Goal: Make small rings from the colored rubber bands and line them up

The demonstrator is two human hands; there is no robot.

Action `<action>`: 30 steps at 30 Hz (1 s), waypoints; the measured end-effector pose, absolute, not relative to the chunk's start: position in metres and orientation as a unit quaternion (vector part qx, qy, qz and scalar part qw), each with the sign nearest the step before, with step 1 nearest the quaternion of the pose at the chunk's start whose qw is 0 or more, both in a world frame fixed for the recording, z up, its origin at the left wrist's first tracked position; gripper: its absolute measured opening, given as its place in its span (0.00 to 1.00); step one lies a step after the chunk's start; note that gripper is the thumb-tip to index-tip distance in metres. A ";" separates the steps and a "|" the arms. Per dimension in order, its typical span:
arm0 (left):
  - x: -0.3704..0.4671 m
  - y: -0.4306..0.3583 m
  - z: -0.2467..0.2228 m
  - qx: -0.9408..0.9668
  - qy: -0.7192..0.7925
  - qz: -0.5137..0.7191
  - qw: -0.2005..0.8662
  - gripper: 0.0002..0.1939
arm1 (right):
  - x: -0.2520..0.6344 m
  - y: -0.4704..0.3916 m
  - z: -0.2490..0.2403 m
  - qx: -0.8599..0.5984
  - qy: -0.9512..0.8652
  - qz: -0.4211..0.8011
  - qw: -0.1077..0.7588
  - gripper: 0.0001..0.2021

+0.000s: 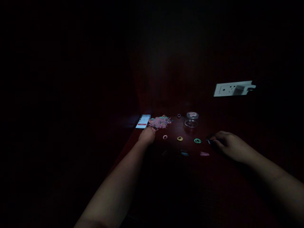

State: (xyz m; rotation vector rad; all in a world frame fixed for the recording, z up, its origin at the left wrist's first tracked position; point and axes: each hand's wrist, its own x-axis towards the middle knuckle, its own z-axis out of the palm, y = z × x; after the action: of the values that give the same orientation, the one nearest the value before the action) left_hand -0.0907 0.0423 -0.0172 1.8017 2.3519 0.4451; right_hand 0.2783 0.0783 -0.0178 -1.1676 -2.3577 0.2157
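Bands [160,122], mostly pink, are heaped on the dark table [175,128] near the middle of the frame. The left hand [146,136] is placed at the lower left edge of the heap, its fingers drawn together; a bit of pink is seen at the fingertips, but whether it is gripped cannot be told. The right hand [231,146] is set well apart, right of centre, with fingers bent and brought to a small dark band [209,141]; whether it is pinched or only touched cannot be told.

Between the hands, a pink ring [163,137], yellow rings [181,138] and green rings [197,141] are laid out in a row. Below them, a teal bundle [184,154] and a pink bundle [204,154] are seen, with a faint dark bundle [164,153] to their left. A lit phone [142,121] is placed left of the heap; a lidded clear jar [191,116] is stood to its right, and a purple ring [179,117] is left between heap and jar. At upper right, a socket plate [222,90] is shown on the wall.
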 end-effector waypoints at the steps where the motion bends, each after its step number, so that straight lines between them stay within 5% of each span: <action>1: -0.089 0.042 -0.016 0.602 0.779 0.159 0.072 0.16 | 0.278 0.077 -0.016 -0.426 -0.866 0.076 0.250 0.14; 14: -0.008 0.010 -0.008 0.763 0.571 0.299 0.048 0.06 | 0.235 0.031 -0.014 -0.368 -0.871 0.132 0.298 0.14; 30: 0.011 -0.007 -0.008 0.827 0.472 0.298 0.061 0.09 | 0.220 0.016 -0.027 -0.398 -0.839 0.151 0.339 0.09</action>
State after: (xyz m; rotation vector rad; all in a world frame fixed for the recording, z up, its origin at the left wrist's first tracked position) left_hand 0.0107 -0.0075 -0.0084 2.5033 1.4285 0.9019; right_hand 0.2201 0.0163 -0.0265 -1.0355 -2.1854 0.3941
